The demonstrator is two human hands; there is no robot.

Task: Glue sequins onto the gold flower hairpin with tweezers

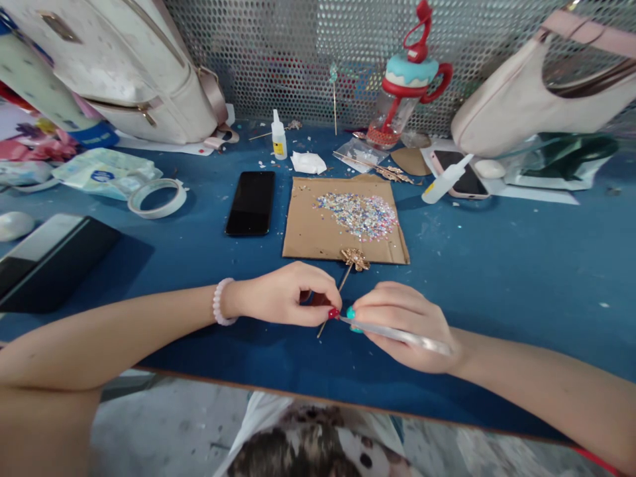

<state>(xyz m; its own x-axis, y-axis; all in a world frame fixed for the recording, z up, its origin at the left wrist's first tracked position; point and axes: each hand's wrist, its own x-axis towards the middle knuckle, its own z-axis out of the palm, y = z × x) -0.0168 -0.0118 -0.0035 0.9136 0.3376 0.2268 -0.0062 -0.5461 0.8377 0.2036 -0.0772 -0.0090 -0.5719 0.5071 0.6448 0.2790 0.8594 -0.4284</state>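
My right hand (405, 321) is closed around silver tweezers (397, 333), whose tips point left and meet the fingertips of my left hand (291, 295). The left thumb and forefinger are pinched together; whatever is between them is too small to make out. A thin stick with a gold flower head (354, 259) runs beneath or behind these left fingertips, its flower at the near edge of a cardboard piece (308, 232). I cannot tell whether the left fingers grip the stick. Small multicoloured sparkly bits (365, 215) lie spread over the cardboard.
A black phone (250, 203) lies left of the cardboard. Small glue bottles (279, 138) stand behind it and at right. A tape roll (156, 198) and dark box-like object (54, 265) are at left. A tumbler (392, 112) and bags (144, 73) line the perforated metal back panel.
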